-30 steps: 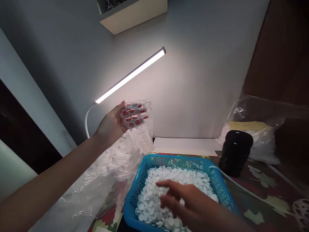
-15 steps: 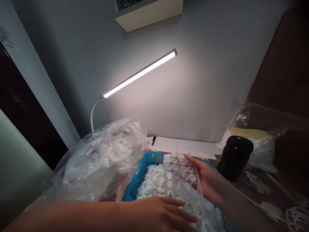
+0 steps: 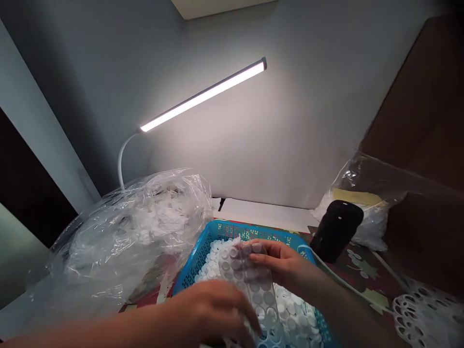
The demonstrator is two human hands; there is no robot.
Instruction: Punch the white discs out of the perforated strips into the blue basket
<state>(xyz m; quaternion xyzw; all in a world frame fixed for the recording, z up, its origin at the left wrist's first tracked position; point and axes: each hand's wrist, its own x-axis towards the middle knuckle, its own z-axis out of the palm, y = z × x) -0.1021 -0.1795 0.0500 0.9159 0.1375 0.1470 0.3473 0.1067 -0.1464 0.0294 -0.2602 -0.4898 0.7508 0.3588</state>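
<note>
My right hand [image 3: 282, 263] pinches the upper end of a clear plastic tray [image 3: 268, 298] with rows of round pockets. White round pieces sit in some pockets near its top end. My left hand [image 3: 213, 309] is over the tray's lower left side, fingers bent downward and smeared by motion; whether they hold anything is hidden. Below both hands stands a blue perforated plastic basket [image 3: 195, 253], heaped with small white discs [image 3: 295, 314].
A big clear plastic bag of white pieces [image 3: 159, 217] bulges at the left. To the right are a black cylinder [image 3: 337, 229], another clear bag [image 3: 373, 232] and a white lacy holed piece [image 3: 416, 309]. A lit lamp [image 3: 206, 96] hangs above.
The view has tipped down and shifted right. My right hand's fingers now lie across the tray's top end. My left hand has gone from spread fingers to bent ones.
</note>
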